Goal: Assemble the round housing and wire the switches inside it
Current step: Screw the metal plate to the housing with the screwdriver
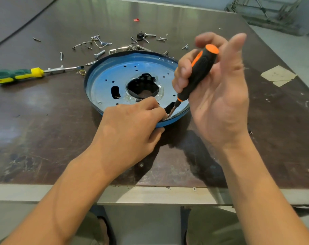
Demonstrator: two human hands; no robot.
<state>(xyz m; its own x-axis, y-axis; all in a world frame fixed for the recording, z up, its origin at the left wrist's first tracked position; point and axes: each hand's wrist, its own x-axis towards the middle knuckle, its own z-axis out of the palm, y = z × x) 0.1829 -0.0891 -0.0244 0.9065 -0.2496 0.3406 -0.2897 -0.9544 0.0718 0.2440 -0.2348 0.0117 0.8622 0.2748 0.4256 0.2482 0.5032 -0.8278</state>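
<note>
A round blue housing plate with a raised rim lies flat on the table, with a large black central opening, slots and small holes. My right hand grips a black and orange screwdriver, held tilted, its tip down at the plate's near rim. My left hand rests on the near rim, fingers pinched right beside the screwdriver tip; what they pinch is hidden. One screw sits in the plate at its left near side.
A green and yellow screwdriver lies left of the plate. Several loose screws, bolts and clips are scattered behind it, with a small black part and a red scrap. Taped paper lies right. The table's front edge is near.
</note>
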